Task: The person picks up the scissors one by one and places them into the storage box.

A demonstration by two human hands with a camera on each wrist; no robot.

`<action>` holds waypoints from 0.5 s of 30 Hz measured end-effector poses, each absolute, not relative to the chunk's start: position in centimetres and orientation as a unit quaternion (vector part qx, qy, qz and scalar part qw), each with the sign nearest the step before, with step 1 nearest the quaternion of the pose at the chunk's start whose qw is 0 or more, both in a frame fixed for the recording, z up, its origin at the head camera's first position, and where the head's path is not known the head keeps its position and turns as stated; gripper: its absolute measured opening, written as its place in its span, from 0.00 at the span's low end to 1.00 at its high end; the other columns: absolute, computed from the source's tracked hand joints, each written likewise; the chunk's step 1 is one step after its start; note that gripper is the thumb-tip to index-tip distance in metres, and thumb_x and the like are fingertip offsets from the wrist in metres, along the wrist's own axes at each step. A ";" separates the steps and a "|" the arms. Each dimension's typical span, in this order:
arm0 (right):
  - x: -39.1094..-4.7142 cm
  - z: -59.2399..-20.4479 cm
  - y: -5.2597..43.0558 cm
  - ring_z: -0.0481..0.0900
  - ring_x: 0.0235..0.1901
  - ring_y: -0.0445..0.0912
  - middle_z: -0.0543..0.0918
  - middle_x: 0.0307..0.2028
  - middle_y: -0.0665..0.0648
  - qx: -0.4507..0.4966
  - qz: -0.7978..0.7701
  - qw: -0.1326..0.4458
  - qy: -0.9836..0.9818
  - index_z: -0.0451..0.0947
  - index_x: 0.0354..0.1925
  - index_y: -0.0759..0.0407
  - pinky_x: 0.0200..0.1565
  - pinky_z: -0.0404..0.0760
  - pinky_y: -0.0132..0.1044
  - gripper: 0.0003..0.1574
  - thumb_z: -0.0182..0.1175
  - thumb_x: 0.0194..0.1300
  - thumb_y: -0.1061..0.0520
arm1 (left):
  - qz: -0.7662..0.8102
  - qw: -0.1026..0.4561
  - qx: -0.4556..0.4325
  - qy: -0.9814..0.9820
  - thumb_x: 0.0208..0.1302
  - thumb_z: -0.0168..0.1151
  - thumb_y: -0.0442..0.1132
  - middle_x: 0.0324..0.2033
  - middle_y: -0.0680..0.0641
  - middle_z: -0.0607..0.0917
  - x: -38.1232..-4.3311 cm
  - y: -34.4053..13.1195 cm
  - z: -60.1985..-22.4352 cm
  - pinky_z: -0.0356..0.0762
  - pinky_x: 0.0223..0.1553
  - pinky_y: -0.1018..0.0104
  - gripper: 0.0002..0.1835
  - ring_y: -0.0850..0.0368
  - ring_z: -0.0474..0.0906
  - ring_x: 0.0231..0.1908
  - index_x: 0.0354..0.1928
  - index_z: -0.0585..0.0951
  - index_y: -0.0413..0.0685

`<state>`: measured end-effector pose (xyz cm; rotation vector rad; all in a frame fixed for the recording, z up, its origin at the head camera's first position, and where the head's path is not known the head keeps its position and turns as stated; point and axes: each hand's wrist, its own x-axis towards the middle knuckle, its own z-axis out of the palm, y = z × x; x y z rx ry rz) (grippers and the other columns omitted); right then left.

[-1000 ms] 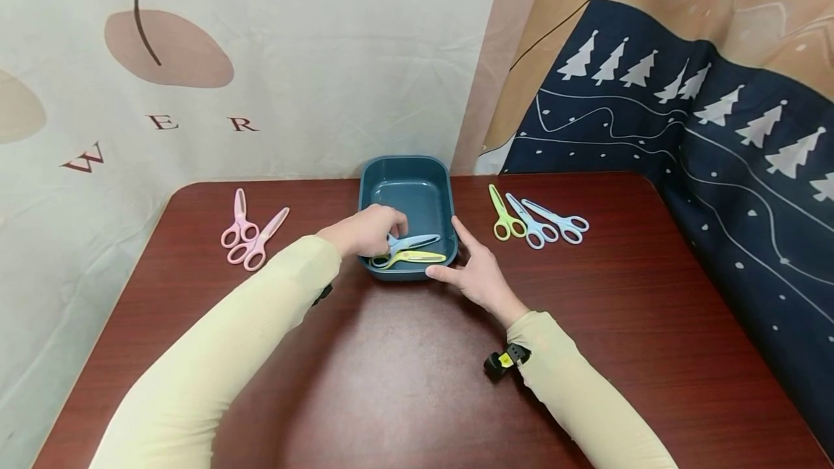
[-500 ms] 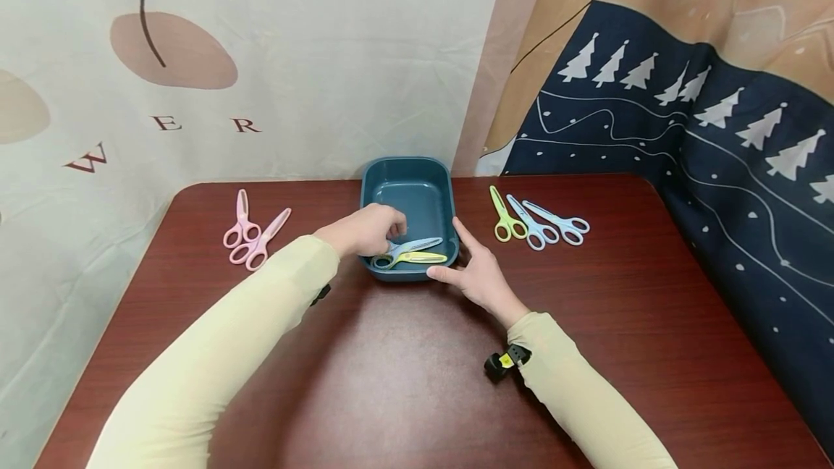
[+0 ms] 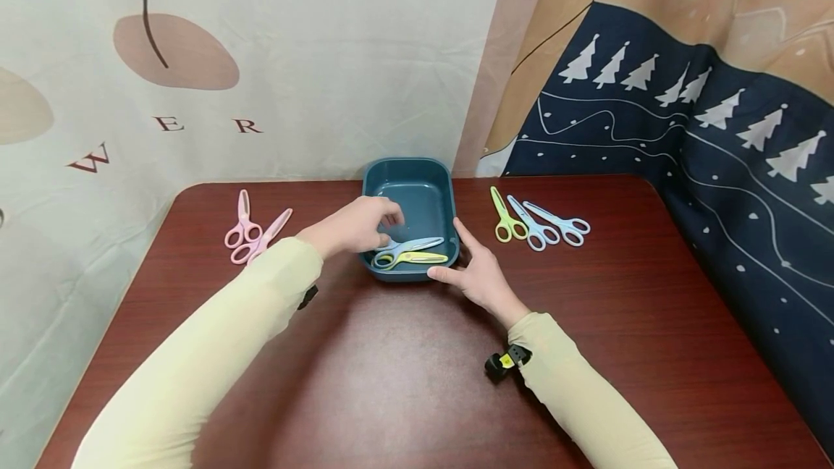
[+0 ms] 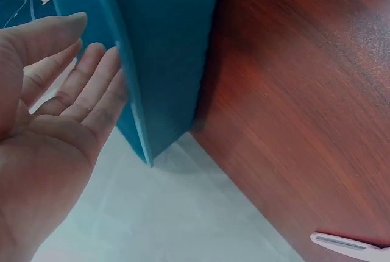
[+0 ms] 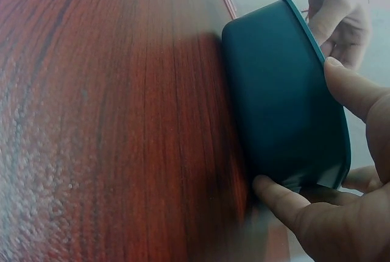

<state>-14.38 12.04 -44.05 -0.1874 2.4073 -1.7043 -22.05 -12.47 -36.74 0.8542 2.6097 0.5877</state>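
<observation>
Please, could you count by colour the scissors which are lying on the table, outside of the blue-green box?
Pink scissors: 2
Green scissors: 1
Blue scissors: 2
Total: 5

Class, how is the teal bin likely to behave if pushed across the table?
The teal bin is probably stiff: it shows no bend where the right hand touches it. It would likely slide rather than roll, given its broad, flat-bottomed shape and the glossy table. The yellow scissors inside might shift, since nothing visibly secures them.
</observation>
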 end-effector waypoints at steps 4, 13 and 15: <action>-14.4 -44.1 12.0 0.70 0.71 0.56 0.68 0.75 0.64 -0.065 -0.576 0.091 0.810 0.46 0.83 0.53 0.63 0.78 0.52 0.65 0.76 0.62 0.56 | 0.244 0.143 0.298 0.912 0.66 0.66 0.29 0.56 0.40 0.84 -21.9 -13.2 -36.5 0.79 0.58 0.48 0.19 0.45 0.81 0.57 0.58 0.81 0.40; -14.4 -44.2 12.0 0.71 0.71 0.56 0.68 0.75 0.63 -0.064 -0.568 0.089 0.816 0.46 0.83 0.51 0.61 0.79 0.51 0.65 0.76 0.62 0.54 | 0.309 0.101 0.266 0.908 0.65 0.67 0.29 0.59 0.39 0.80 -21.4 -14.8 -36.1 0.79 0.59 0.47 0.22 0.39 0.80 0.58 0.62 0.80 0.43; -14.4 -44.1 12.0 0.70 0.71 0.56 0.67 0.75 0.63 -0.063 -0.568 0.090 0.816 0.46 0.83 0.51 0.60 0.80 0.50 0.65 0.76 0.62 0.55 | 0.323 0.090 0.258 0.906 0.65 0.67 0.29 0.59 0.39 0.80 -21.2 -15.2 -36.2 0.78 0.60 0.47 0.23 0.39 0.80 0.58 0.62 0.79 0.42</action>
